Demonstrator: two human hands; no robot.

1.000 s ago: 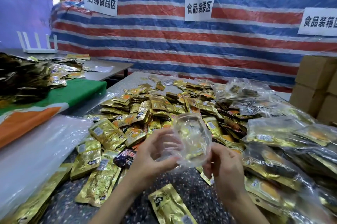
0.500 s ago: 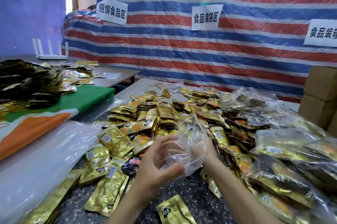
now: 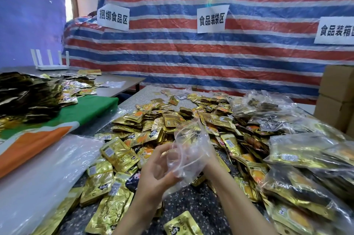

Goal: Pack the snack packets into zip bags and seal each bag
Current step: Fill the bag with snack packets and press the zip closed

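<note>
Both hands stay on the clear zip bag (image 3: 191,144), held above the table's (image 3: 191,204) near edge, in front of the heaped gold snack packets (image 3: 162,119). The left hand (image 3: 153,171) still pinches its rim. The right hand (image 3: 208,161), beside the bag a second ago, has slid behind the film, so its grip is hidden.

Speckled table (image 3: 191,202) is almost buried: a loose heap of gold snack packets (image 3: 162,119) across the middle and left, filled zip bags (image 3: 306,150) piled along the right, one dark packet (image 3: 132,181) among the gold, a lone gold packet (image 3: 182,225) at the near edge.
</note>
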